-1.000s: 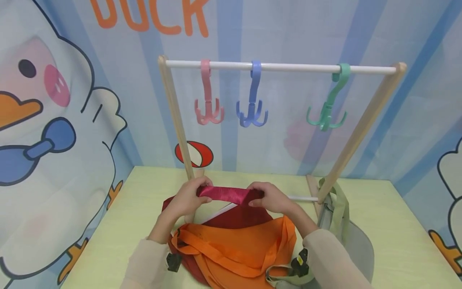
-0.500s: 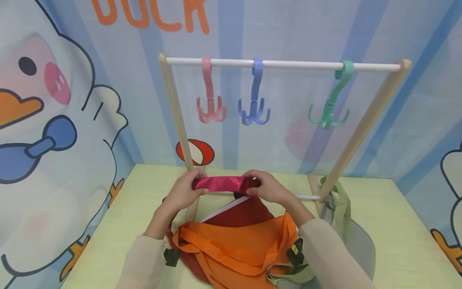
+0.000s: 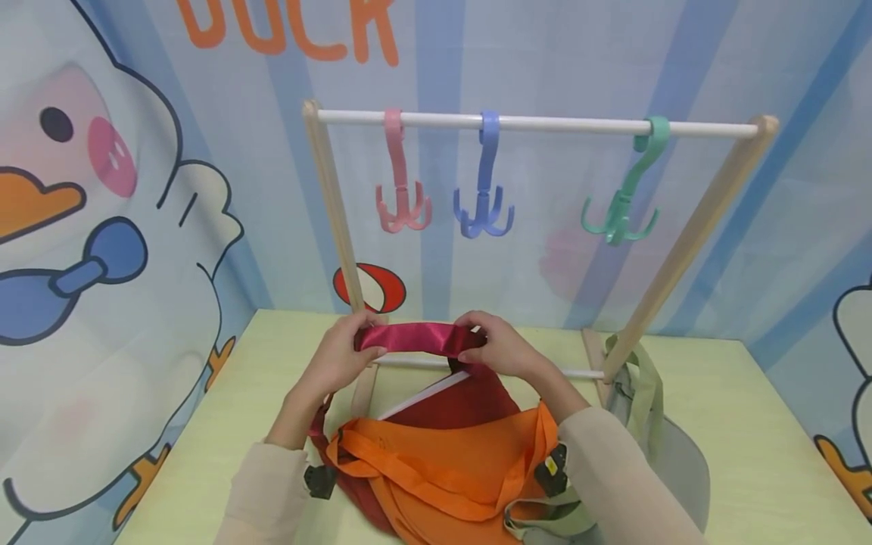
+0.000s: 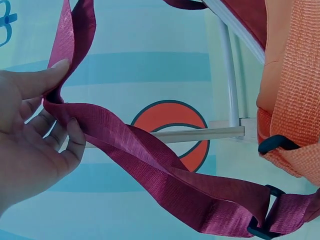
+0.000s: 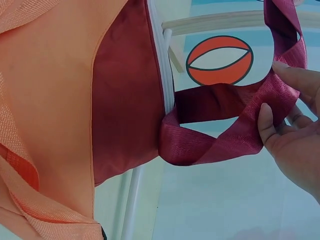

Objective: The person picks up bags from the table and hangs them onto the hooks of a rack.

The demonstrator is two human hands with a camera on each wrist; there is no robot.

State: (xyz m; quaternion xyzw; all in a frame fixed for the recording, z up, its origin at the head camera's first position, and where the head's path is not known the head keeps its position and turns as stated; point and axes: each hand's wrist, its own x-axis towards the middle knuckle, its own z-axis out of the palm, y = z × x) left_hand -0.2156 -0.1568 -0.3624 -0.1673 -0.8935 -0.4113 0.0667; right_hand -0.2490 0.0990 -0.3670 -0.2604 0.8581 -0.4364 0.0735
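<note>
A: What is held?

B: A crimson strap is pinched at two spots, by the left hand and the right hand, and is raised above dark red fabric.

A: What is crowded around it?

B: The dark red fabric is partly covered by orange fabric; whether one bag is formed by both cannot be told. A grey bag is partly hidden by the right sleeve. Behind, pink, blue and green hooks are hung from a rack.

A: And the room?

B: The pale yellow table is backed by a blue-striped cloth, printed with a duck.
</note>
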